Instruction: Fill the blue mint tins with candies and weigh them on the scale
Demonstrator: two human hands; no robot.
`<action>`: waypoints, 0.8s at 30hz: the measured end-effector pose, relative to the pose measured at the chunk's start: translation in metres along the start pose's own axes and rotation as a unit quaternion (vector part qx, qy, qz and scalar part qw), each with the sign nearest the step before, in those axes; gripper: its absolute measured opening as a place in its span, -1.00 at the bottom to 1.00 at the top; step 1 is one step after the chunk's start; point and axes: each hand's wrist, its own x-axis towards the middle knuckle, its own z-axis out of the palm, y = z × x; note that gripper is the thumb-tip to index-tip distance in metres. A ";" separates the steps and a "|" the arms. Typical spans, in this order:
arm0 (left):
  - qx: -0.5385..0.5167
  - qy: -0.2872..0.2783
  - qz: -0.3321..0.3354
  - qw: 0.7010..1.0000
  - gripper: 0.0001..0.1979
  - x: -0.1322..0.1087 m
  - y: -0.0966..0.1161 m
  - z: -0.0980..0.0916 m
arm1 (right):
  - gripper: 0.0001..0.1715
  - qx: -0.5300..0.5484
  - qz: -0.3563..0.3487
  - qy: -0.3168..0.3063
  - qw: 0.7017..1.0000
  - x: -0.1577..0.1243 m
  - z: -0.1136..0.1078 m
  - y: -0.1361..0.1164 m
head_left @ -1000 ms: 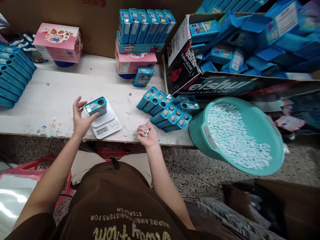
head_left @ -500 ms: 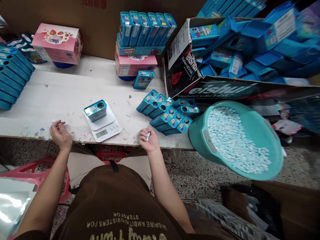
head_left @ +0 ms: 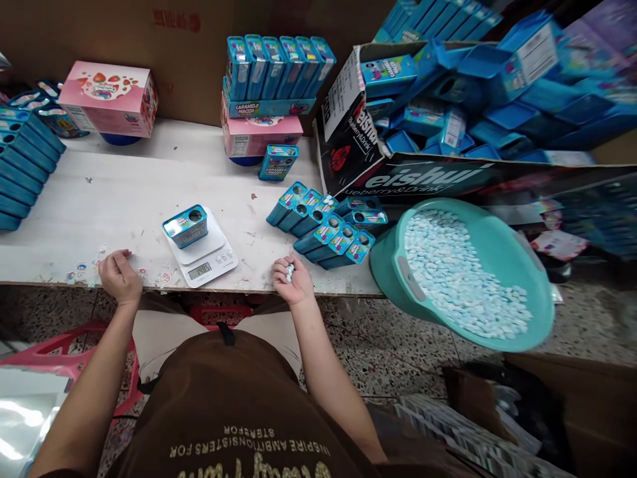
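Note:
At the table's front edge, my right hand (head_left: 293,280) is curled palm-up around a few small pale-blue candies (head_left: 289,272). My left hand (head_left: 120,276) rests at the same edge further left, fingers loosely bent and nothing visible in it. Between them a white digital scale (head_left: 215,255) reads about 148.5, the decimal point being hard to see. On its plate stands a blue tin (head_left: 185,226) with a round hole in its top. Several similar open tins (head_left: 326,231) are grouped just beyond my right hand; candies show at the hole of one.
A teal tub (head_left: 393,279) of pale candies stands at the right. Behind it a black carton (head_left: 423,174) is heaped with blue tins. Pink boxes (head_left: 107,99) and a display tray of tins (head_left: 271,106) line the back; more tins (head_left: 27,166) stand far left.
The view has shifted slightly. My left hand's fingers look more bent than before. My right hand has turned a little and still holds candies; the tin stays on the scale.

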 end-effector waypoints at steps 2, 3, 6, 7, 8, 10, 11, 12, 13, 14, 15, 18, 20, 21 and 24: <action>-0.008 -0.001 0.007 1.000 -0.57 0.001 0.000 -0.001 | -0.71 -0.002 0.001 0.012 1.000 0.001 0.002 0.001; -0.018 -0.002 0.014 1.000 -0.58 0.002 0.001 -0.002 | -0.71 0.001 0.002 0.020 1.000 0.001 0.005 0.002; -0.062 0.012 0.036 0.997 -0.62 0.002 0.012 -0.010 | -0.70 0.014 0.009 0.029 0.999 0.003 0.018 0.006; -0.076 0.025 0.043 0.996 -0.65 0.001 0.019 -0.015 | -0.70 0.016 0.011 0.023 1.000 0.003 0.026 0.009; -0.088 0.043 0.053 0.994 -0.68 -0.001 0.028 -0.019 | -0.70 0.017 0.013 0.012 1.000 0.003 0.034 0.011; -0.107 0.070 0.095 0.987 -0.77 -0.009 0.054 -0.030 | -0.71 0.021 0.010 -0.019 1.000 0.004 0.053 0.017; -0.119 0.067 0.129 0.982 -0.81 -0.014 0.070 -0.035 | -0.72 0.026 0.006 -0.034 0.999 0.003 0.062 0.020; -0.133 0.044 0.168 0.976 -0.83 -0.020 0.087 -0.040 | -0.71 0.030 0.004 -0.045 0.999 0.002 0.072 0.024; -0.151 0.001 0.208 0.967 -0.83 -0.027 0.105 -0.043 | -0.70 0.034 0.002 -0.051 0.998 0.000 0.080 0.028; -0.168 -0.062 0.242 0.954 -0.83 -0.033 0.122 -0.045 | -0.70 0.038 0.003 -0.052 0.998 -0.002 0.087 0.032; -0.181 -0.127 0.268 0.938 -0.82 -0.040 0.140 -0.045 | -0.69 0.041 0.005 -0.050 0.998 -0.005 0.092 0.037; -0.198 -0.248 0.299 0.900 -0.80 -0.054 0.179 -0.037 | -0.71 0.038 0.015 -0.052 0.998 -0.013 0.099 0.050; -0.188 -0.277 0.302 0.893 -0.82 -0.058 0.191 -0.028 | -0.71 0.034 0.002 -0.060 0.998 -0.017 0.099 0.057; -0.177 -0.288 0.306 0.890 -0.83 -0.058 0.193 -0.024 | -0.71 0.034 -0.011 -0.061 0.997 -0.018 0.098 0.061; -0.151 -0.313 0.326 0.879 -0.87 -0.056 0.193 -0.020 | -0.70 0.047 -0.039 -0.057 0.997 -0.021 0.095 0.068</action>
